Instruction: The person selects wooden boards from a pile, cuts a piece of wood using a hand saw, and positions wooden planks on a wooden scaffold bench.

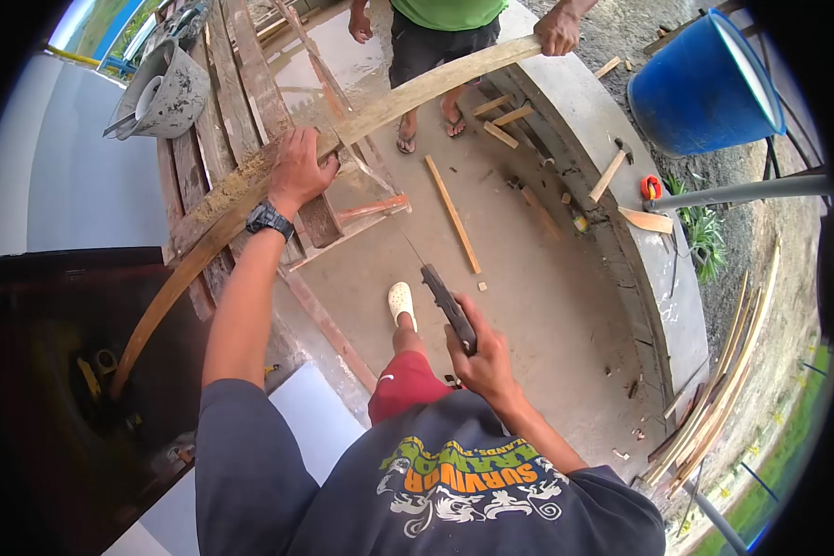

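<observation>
My left hand (298, 171), with a watch on the wrist, is closed over a long wooden plank (417, 95). The plank appears curved in this wide view and lies across a slatted wooden stand (215, 79). Sawdust covers part of the timber near my fingers. In my right hand (482, 360) is a black-handled handsaw (448, 308), its thin blade seen nearly edge-on and apart from the plank. Another person's hand (557, 33) grips the plank's far end.
A mortar-smeared bucket (171, 88) sits on the stand. On the low concrete wall (663, 278) lie a hammer (612, 171) and an orange-red tape measure (651, 188). A blue drum (704, 88) stands beyond. Wood strips (452, 213) lie on the floor; more (723, 398) lean at right.
</observation>
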A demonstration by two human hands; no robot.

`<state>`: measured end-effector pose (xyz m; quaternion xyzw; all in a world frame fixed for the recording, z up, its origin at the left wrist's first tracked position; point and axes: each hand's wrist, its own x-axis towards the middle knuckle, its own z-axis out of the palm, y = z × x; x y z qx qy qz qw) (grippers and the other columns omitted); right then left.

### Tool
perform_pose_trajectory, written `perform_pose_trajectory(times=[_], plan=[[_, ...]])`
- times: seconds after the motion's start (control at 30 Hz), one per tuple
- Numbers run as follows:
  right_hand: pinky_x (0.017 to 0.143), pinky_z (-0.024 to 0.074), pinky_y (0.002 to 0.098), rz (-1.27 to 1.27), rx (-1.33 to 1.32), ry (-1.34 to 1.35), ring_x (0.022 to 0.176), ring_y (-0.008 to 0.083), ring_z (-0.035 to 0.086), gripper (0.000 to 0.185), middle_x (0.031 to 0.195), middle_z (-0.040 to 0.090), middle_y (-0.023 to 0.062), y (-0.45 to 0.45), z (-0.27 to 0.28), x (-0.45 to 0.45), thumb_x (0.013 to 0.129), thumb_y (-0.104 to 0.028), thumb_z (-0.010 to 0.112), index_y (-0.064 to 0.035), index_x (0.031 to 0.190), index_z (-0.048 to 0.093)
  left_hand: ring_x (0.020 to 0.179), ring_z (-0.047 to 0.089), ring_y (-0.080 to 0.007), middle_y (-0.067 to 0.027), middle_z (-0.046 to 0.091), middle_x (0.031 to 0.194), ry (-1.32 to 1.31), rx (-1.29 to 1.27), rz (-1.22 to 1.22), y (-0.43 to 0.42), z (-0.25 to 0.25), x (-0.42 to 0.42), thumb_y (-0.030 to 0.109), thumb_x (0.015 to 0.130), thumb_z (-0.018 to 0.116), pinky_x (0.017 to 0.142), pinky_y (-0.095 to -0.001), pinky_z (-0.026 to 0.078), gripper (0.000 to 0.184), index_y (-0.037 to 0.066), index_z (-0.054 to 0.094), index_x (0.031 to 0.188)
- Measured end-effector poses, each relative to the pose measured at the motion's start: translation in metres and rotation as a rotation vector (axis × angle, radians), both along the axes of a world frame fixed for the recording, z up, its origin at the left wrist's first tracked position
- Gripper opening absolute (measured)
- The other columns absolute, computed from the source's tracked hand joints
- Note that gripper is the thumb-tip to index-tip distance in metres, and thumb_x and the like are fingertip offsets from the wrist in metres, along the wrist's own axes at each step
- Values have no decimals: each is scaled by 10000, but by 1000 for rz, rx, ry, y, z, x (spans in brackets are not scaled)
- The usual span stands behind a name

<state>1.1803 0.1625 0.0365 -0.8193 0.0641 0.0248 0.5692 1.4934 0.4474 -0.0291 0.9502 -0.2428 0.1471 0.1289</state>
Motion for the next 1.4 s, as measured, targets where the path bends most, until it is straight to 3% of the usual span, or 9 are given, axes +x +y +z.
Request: perform_pose_trajectory(times=[0.27, 0.5, 0.6, 0.7, 0.83, 0.87, 0.93, 1.13, 1.4], plan=[[687, 498, 503, 10, -47, -225, 741, 488, 635, 496, 826, 630, 302, 88, -47, 193, 949, -121, 598, -126, 1441, 538, 1083, 550, -392, -195, 589, 1076, 27, 27, 0, 0, 9, 0, 236, 835, 740, 975, -476, 476, 395, -6, 566, 1094], [755, 562, 371, 12, 23, -91, 797, 354, 744, 523, 852, 681, 226, -5, -11, -5, 939, -54, 648, -121, 1452, 567, 1096, 549, -402, -206, 594, 1097, -41, -19, -12, 0, 1, 2, 223, 825, 728, 990, -483, 474, 416, -12, 566, 1129], [694, 543, 404, 39, -10, -64, 744, 363, 709, 503, 838, 677, 223, 26, -36, 71, 942, -66, 645, -124, 1437, 571, 1118, 547, -404, -218, 595, 1123, 4, 26, 9, -1, 5, 6, 244, 838, 734, 996, -476, 475, 421, -14, 570, 1128], [749, 546, 521, 32, -19, -158, 839, 496, 680, 638, 847, 693, 285, 70, -57, 179, 894, -122, 643, -119, 1515, 496, 1123, 547, -402, -223, 594, 1130, 22, 63, 38, 0, 4, 1, 260, 842, 743, 998, -473, 475, 439, -19, 572, 1134], [783, 559, 502, 61, 54, -27, 870, 486, 698, 606, 914, 716, 267, 39, -35, 105, 904, -75, 631, -122, 1495, 507, 1122, 548, -401, -221, 591, 1123, 20, 33, -7, -1, 5, 2, 262, 844, 744, 996, -477, 473, 448, -24, 572, 1143], [793, 557, 381, 9, 41, -136, 822, 404, 717, 515, 947, 715, 221, 25, -43, 62, 941, -79, 637, -107, 1449, 563, 1122, 548, -401, -221, 591, 1123, 12, 27, 4, 2, 6, 6, 262, 844, 744, 996, -477, 473, 448, -24, 572, 1143], [828, 560, 358, 53, 68, -38, 853, 390, 737, 520, 995, 725, 222, -1, -17, 13, 930, -59, 645, -93, 1444, 570, 1120, 548, -399, -214, 591, 1119, -23, 4, -18, 0, 2, 2, 258, 844, 747, 998, -482, 470, 442, -19, 572, 1140], [736, 534, 544, 48, -127, -33, 828, 521, 660, 566, 875, 705, 277, 58, -10, 146, 913, -68, 610, -125, 1465, 500, 1108, 547, -402, -211, 597, 1099, 19, 25, 5, 0, 3, 2, 248, 847, 724, 995, -483, 469, 402, -11, 569, 1112], [761, 500, 558, 71, -28, 49, 820, 531, 645, 535, 840, 678, 304, 22, 76, 76, 913, -66, 600, -66, 1440, 511, 1076, 546, -398, -206, 591, 1061, -44, -27, -17, -1, 12, 9, 242, 847, 720, 963, -490, 473, 371, -1, 564, 1080]])
